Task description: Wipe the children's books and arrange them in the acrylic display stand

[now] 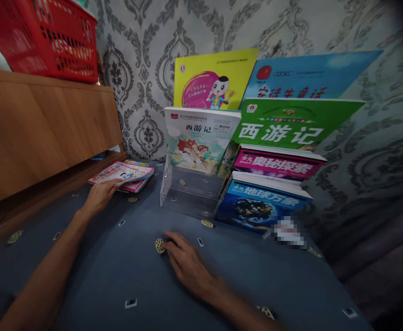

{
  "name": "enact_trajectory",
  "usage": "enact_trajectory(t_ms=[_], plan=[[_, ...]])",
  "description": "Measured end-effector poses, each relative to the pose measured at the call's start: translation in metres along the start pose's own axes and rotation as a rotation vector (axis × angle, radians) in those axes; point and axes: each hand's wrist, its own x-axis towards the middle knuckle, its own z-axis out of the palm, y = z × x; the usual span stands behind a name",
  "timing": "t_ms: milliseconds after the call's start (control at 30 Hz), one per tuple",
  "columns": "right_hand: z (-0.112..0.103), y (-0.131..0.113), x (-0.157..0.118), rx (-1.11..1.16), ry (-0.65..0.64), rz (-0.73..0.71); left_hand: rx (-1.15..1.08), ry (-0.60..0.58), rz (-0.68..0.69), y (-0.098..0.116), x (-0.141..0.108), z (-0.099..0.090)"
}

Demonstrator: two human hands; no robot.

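At the left, my left hand (101, 195) grips the near edge of the top book on a small stack of pink and white books (129, 174). That book's cover bends up slightly. My right hand (187, 264) hovers low over the blue cloth with its fingers apart and nothing in them. Beyond it stands a clear stepped rack (191, 188), holding a white book (199, 142) and a yellow book (211, 78) on its left side. On its right side are a blue book (312, 69), a green one (298, 122), magenta books (277, 163) and blue books (256, 204).
A wooden cabinet (49, 133) borders the left side, with a red basket (60, 41) on top. The patterned wall (146, 92) rises behind the rack. The blue patterned cloth (112, 266) covers the surface. Dark fabric (370, 230) hangs at the right.
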Motion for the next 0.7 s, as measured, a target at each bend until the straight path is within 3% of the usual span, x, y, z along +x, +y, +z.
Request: enact_trajectory(t_ms=[200,700], plan=[[-0.001,-0.001,0.0,0.006,-0.016,0.021,-0.043,0.102,-0.044,0.008,-0.004,-0.007],[0.0,0.004,-0.002,0.013,0.007,-0.004,0.158,-0.059,0.161,0.037,-0.067,0.002]])
